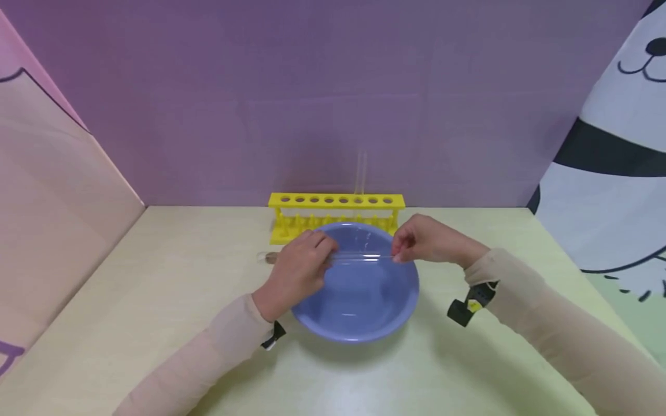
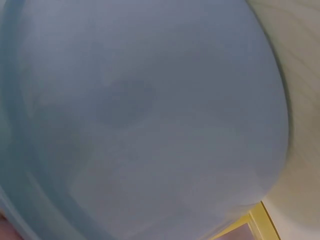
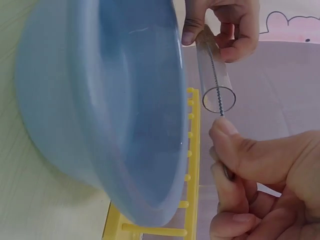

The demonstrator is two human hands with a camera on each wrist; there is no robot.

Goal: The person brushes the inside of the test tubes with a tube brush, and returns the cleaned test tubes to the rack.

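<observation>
A clear glass test tube [image 1: 364, 256] lies level above a blue basin [image 1: 356, 335]. My left hand [image 1: 299, 266] grips the tube around its closed part, left of the basin's middle. Inside the tube runs a test tube brush; its brown bristle head [image 1: 271, 258] shows near the closed end. My right hand [image 1: 432, 240] pinches the brush's twisted wire [image 3: 218, 97] just outside the tube's mouth, as the right wrist view shows. In the left wrist view the basin's outer wall [image 2: 175, 120] fills most of the frame and hides the tube.
Behind the basin stands a yellow test tube rack [image 1: 325, 201] with a row of holes. One clear test tube [image 1: 361, 173] stands upright in it. The pale wooden table [image 1: 182, 277] meets a purple backdrop [image 1: 312, 104] at the rear.
</observation>
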